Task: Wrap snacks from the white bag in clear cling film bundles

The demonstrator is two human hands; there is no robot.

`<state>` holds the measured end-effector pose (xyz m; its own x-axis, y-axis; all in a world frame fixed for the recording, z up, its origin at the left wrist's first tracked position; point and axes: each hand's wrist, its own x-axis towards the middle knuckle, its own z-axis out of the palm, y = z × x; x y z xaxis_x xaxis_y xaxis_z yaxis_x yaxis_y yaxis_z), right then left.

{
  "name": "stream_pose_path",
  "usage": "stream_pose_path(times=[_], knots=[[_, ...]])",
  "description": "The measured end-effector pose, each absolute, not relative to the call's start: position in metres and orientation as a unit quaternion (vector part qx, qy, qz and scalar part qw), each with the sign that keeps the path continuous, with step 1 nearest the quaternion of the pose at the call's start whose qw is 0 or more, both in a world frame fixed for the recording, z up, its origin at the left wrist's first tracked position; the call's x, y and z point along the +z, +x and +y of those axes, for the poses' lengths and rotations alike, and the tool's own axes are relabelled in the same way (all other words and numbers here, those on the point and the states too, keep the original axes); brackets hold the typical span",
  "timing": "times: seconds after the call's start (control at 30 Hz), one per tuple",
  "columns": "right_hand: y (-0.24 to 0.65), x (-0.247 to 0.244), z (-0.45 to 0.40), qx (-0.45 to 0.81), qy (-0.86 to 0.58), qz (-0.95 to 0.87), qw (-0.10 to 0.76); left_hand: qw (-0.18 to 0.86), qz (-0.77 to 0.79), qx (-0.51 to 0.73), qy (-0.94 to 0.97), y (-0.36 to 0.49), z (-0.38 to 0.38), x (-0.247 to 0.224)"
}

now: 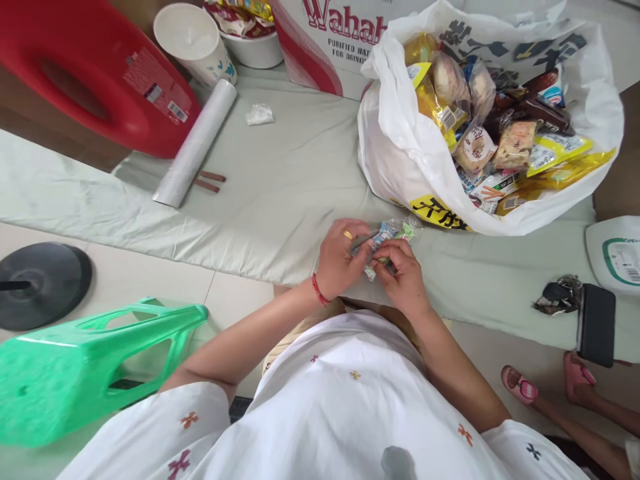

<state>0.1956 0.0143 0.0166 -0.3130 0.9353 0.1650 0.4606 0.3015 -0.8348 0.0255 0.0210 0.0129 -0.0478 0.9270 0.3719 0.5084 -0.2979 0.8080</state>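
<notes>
A small clear plastic bag (413,224) with blue and green wrapped pieces inside lies at the table's front edge, in front of my body. My left hand (344,257), with a ring and a red cord at the wrist, pinches at the bag's near left side. A thin dark strip shows by its fingertips; its kind is unclear. My right hand (404,275) is closed on the bag's near side, thumb and forefinger together. The fingers of both hands almost meet and hide part of the bag.
A white bag (380,157) full of packaged snacks stands behind on the right. A plastic-film roll (197,143), brown strips (209,181) and a red jug (125,73) are at left. A phone (597,323) lies right. A green stool (45,373) stands on the floor.
</notes>
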Motion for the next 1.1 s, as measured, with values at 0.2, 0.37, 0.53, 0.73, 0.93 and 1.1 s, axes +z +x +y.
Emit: stream_pose_path(times=[0.2,0.37,0.53,0.73,0.93,1.1], knots=[[0.197,0.016,0.012,0.367,-0.471,-0.719,0.355,0.240,0.478,0.454,0.713,0.061,0.024,0.009],[0.231,0.020,0.006,0.485,-0.466,-0.626,0.396,0.180,0.487,0.358,0.776,0.065,0.029,-0.006],[0.263,0.019,0.021,0.390,-0.640,-0.441,0.494,0.150,0.492,0.334,0.789,0.064,0.029,-0.006],[0.255,0.011,0.058,0.448,-0.607,-0.545,0.365,0.171,0.466,0.337,0.800,0.059,0.033,-0.003],[0.244,0.027,0.065,0.307,-0.623,-0.603,0.391,0.207,0.471,0.333,0.790,0.056,0.036,0.003],[0.227,0.041,0.043,0.165,-0.570,-0.720,0.359,0.199,0.508,0.308,0.780,0.064,0.039,0.009]])
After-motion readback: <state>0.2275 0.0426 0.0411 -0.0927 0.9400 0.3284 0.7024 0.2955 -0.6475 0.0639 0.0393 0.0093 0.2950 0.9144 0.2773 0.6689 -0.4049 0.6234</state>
